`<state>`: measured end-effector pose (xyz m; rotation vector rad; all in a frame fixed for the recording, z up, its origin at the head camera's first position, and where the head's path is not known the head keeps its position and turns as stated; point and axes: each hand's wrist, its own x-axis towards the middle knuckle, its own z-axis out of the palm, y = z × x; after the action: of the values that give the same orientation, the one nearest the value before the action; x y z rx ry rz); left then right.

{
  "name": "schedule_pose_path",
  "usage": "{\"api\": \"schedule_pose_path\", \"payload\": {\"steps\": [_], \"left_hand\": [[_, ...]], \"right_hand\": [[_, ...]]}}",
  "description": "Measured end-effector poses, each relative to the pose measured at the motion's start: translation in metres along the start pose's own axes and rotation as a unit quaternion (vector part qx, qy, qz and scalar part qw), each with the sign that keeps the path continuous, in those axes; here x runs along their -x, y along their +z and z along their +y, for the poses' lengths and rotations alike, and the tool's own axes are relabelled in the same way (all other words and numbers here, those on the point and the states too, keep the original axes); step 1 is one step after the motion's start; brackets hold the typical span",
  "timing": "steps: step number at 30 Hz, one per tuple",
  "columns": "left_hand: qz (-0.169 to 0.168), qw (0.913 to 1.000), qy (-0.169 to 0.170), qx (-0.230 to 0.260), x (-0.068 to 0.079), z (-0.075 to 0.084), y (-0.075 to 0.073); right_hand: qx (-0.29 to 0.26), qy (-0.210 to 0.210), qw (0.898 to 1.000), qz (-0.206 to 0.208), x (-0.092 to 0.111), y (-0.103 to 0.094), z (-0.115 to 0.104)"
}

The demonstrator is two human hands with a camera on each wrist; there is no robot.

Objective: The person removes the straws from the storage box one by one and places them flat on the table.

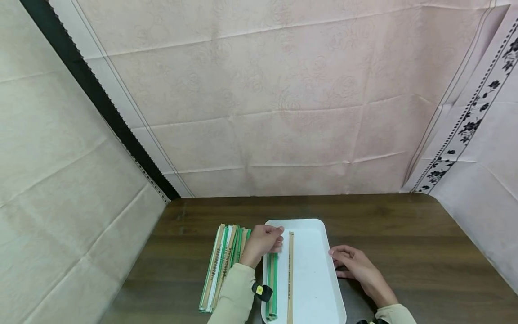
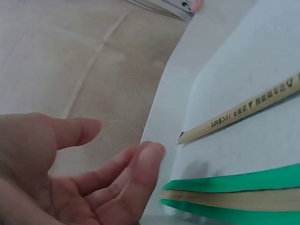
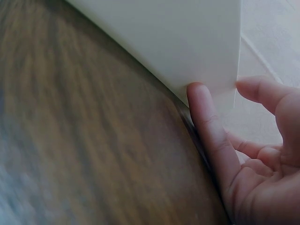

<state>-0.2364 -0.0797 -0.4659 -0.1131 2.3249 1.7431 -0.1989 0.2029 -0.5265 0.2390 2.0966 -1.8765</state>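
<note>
A white tray (image 1: 313, 270) lies on the table with one slim tan stick (image 1: 290, 274) lengthwise on its floor, printed with dark characters. Green and tan sticks (image 1: 273, 292) lie along the tray's left wall. Over that wall, near the far left corner, is my left hand (image 1: 265, 240), its fingers loosely bent with nothing between them; the left wrist view shows the gap between thumb and fingertips. At the tray's right side, my right hand (image 1: 356, 265) touches the wall with a straight finger (image 3: 206, 122), another fingertip right at the rim.
Left of the tray lies a bundle of long green, white and tan sticks (image 1: 220, 270), partly behind my left forearm. The brown wooden table (image 1: 380, 216) ends at a pale cloth backdrop (image 1: 283, 153), with cloth walls on both sides.
</note>
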Motion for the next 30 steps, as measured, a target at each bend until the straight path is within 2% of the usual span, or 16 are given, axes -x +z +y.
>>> {"api": "schedule_pose_path", "payload": {"steps": [6, 13, 17, 21, 24, 27, 30], "left_hand": [[0.011, 0.9959, -0.013, -0.088, -0.005, 0.001, 0.012], [0.05, 0.9742, -0.015, -0.22, -0.006, -0.004, 0.029], [0.065, 0.968, -0.025, -0.241, -0.006, -0.006, 0.038], [0.082, 0.9616, -0.009, -0.262, -0.006, -0.007, 0.044], [0.08, 0.9568, 0.002, -0.279, -0.007, -0.007, 0.047], [0.071, 0.9568, 0.01, -0.282, -0.008, -0.008, 0.047], [0.066, 0.9637, 0.02, -0.258, -0.007, -0.008, 0.044]], "right_hand": [[0.004, 0.001, 1.0, 0.002, -0.001, 0.001, -0.002], [-0.002, 0.0, 1.0, -0.003, 0.001, 0.002, -0.001], [-0.004, 0.003, 1.0, -0.004, 0.002, 0.002, -0.001], [-0.002, -0.004, 1.0, -0.012, 0.001, 0.001, 0.0], [-0.003, -0.006, 1.0, -0.012, 0.002, 0.0, -0.001], [-0.001, -0.002, 1.0, -0.009, 0.002, 0.0, -0.001], [-0.001, 0.002, 1.0, -0.004, 0.002, 0.0, -0.002]]}}
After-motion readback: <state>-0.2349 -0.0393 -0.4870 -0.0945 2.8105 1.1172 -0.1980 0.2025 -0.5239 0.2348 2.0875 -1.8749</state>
